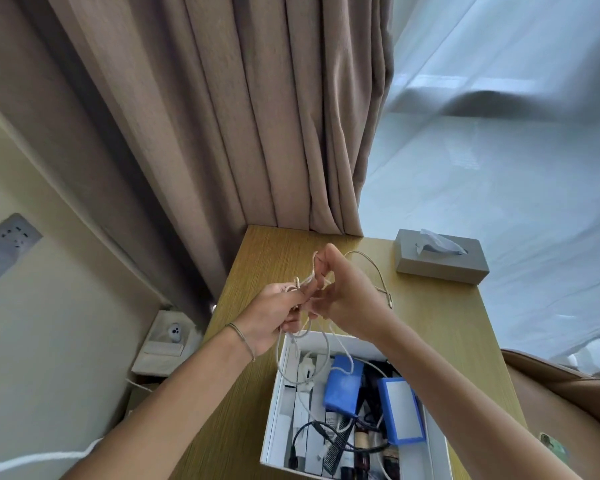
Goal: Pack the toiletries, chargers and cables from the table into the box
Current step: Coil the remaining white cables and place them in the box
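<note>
A thin white cable [371,268] is held up over the wooden table [257,258], above the far end of the white box [274,403]. My left hand [274,315] grips a bunch of its loops. My right hand [343,292] pinches a strand close by, fingertips almost touching the left hand. One loop arcs out to the right and its plug end hangs near the right wrist; other loops dangle into the box. Inside the box lie a blue pouch [343,386], a blue-framed case [400,410], a black cable [312,434], a white charger [307,370] and dark bottles.
A grey tissue box [440,258] stands at the table's far right corner. Brown curtains [222,116] hang behind the table, sheer white ones to the right. A wall socket panel [4,251] is at the left. A brown cushioned seat [561,386] borders the right edge.
</note>
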### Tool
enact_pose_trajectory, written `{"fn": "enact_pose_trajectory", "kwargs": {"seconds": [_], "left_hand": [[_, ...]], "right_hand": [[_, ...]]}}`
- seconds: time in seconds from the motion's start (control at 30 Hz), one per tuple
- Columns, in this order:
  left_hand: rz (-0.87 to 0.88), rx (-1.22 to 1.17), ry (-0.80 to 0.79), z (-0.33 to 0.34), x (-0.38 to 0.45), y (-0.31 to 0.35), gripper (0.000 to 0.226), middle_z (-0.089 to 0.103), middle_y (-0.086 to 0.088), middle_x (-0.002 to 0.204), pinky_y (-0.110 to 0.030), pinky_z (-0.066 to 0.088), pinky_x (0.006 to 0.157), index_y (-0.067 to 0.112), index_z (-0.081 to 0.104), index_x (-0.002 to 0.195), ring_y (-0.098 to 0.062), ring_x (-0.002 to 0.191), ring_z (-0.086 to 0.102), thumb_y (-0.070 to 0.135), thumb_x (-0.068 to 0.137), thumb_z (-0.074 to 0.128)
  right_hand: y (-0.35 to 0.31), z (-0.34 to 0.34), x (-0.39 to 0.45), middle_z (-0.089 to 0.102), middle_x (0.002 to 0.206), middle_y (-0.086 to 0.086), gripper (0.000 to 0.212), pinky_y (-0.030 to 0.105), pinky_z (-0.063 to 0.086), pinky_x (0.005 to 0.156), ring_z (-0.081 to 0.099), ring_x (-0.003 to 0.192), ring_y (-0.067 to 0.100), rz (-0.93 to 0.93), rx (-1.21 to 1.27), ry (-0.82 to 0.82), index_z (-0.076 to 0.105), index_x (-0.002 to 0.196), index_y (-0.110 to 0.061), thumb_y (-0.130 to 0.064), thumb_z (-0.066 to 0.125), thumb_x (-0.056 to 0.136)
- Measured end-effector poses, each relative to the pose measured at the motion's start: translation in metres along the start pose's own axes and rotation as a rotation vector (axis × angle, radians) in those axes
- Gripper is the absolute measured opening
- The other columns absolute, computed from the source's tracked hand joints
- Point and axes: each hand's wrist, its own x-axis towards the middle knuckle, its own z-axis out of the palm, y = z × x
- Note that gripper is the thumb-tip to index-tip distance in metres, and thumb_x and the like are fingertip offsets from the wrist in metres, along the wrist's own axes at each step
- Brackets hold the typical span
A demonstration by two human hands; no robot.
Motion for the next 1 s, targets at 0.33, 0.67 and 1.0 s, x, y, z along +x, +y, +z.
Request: {"fn": "enact_pose_trajectory", "kwargs": {"seconds": [0.33, 0.67, 1.0], "left_hand": [[0.132, 0.537, 0.031, 0.006, -0.005, 0.028, 0.055, 0.033, 0.003, 0.05, -0.026, 0.026, 0.046, 0.019, 0.042, 0.056, -0.01, 0.042, 0.028, 0.051, 0.1, 0.045], [0.001, -0.127, 0.067, 0.027, -0.002, 0.001, 0.054, 0.024, 0.0, 0.054, -0.027, 0.024, 0.051, 0.022, 0.042, 0.043, -0.013, 0.05, 0.024, 0.03, 0.091, 0.066], [-0.08, -0.314, 0.033, 0.015, 0.004, -0.008, 0.049, 0.03, 0.005, 0.062, -0.017, 0.023, 0.034, 0.023, 0.042, 0.05, -0.007, 0.048, 0.024, 0.029, 0.093, 0.063]], "right_hand": [[0.004, -0.016, -0.019, 0.034, 0.16, -0.012, 0.094, 0.049, 0.005, 0.127, 0.006, 0.156, 0.012, -0.109, -0.385, -0.015, 0.038, 0.153, -0.033, -0.07, 0.069, 0.072], [0.034, 0.012, -0.047, 0.069, 0.125, -0.002, 0.07, 0.031, 0.05, 0.099, 0.065, 0.119, 0.016, 0.159, 0.413, -0.163, 0.052, 0.137, -0.033, -0.025, 0.086, 0.076], [0.085, 0.022, -0.117, 0.055, 0.07, 0.016, 0.014, 0.048, 0.055, 0.085, 0.059, 0.062, 0.026, 0.508, 0.689, -0.183, 0.07, 0.093, -0.003, -0.016, 0.069, 0.093]]}}
